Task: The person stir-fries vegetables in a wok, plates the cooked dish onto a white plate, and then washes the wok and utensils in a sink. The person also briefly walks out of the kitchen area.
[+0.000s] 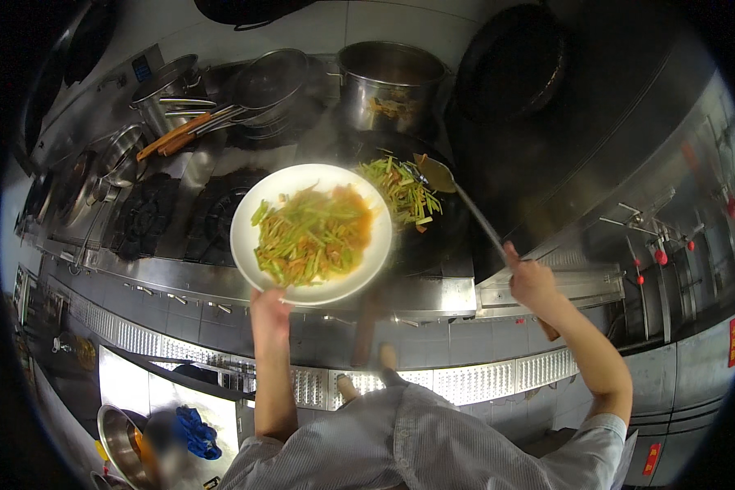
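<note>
My left hand (272, 309) grips the near rim of a white plate (244, 245), holding it up over the stove front. Cut green stalks and orange-brown bits (312, 239) lie on the plate, with reddish liquid along the right side. My right hand (533, 282) is closed around the shaft of a metal wok spatula (481, 217), whose wooden end sticks out below the fist. The blade rests at the right of more cut stalks (404, 190) in a dark wok (425, 254). The plate covers the wok's left part.
Behind the wok stands a large steel pot (392, 92). Wooden-handled strainers (269, 86) and a steel container (165, 86) are at the back left. Gas burners (144, 211) lie left of the plate. A steel bowl (119, 441) and blue cloth (197, 432) sit at lower left.
</note>
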Demonstrator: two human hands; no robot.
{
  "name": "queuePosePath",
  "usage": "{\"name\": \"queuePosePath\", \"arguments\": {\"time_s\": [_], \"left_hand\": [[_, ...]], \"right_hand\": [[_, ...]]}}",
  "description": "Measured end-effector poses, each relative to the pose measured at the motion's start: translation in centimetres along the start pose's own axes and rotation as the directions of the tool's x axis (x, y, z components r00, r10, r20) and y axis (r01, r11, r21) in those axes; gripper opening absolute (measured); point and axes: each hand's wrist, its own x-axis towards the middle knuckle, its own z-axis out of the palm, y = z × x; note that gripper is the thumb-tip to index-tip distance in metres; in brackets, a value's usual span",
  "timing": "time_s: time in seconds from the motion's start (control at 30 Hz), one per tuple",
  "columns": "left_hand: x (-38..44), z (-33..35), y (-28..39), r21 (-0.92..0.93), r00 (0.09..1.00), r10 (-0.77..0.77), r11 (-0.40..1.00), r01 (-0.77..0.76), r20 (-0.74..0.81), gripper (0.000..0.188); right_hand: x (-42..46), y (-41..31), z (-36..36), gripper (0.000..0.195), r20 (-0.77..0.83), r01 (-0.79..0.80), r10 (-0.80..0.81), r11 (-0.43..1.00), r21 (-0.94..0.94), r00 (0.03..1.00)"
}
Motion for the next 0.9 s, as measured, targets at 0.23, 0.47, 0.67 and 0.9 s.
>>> {"name": "queuePosePath", "arguments": {"time_s": [0.23,0.47,0.67,0.9], "left_hand": [[-2.5,-2.1,4.0,-0.049,0.984,0.151,0.986,-0.157,-0.097,0.058],[-3.2,-4.8,5.0,-0.008,0.939,0.287,0.956,-0.294,-0.187,0.058],[-3.3,-4.4,4.5,-0.036,0.918,0.298,0.947,-0.318,-0.262,0.055],[-4.2,-4.6,4.0,0.012,0.887,0.343,0.934,-0.357,-0.309,0.055]], "right_hand": [[-0.5,-2.0,-1.4,0.062,0.138,0.080,-0.165,0.876,0.476,0.977],[0.4,-0.9,-13.0,0.041,0.634,-0.659,0.196,0.324,0.678,0.748],[6.7,2.2,-14.8,0.043,0.802,-0.721,0.095,0.510,0.469,0.589],[8.7,2.1,-8.1,0.057,0.741,-0.667,-0.003,0.433,0.607,0.672]]}}
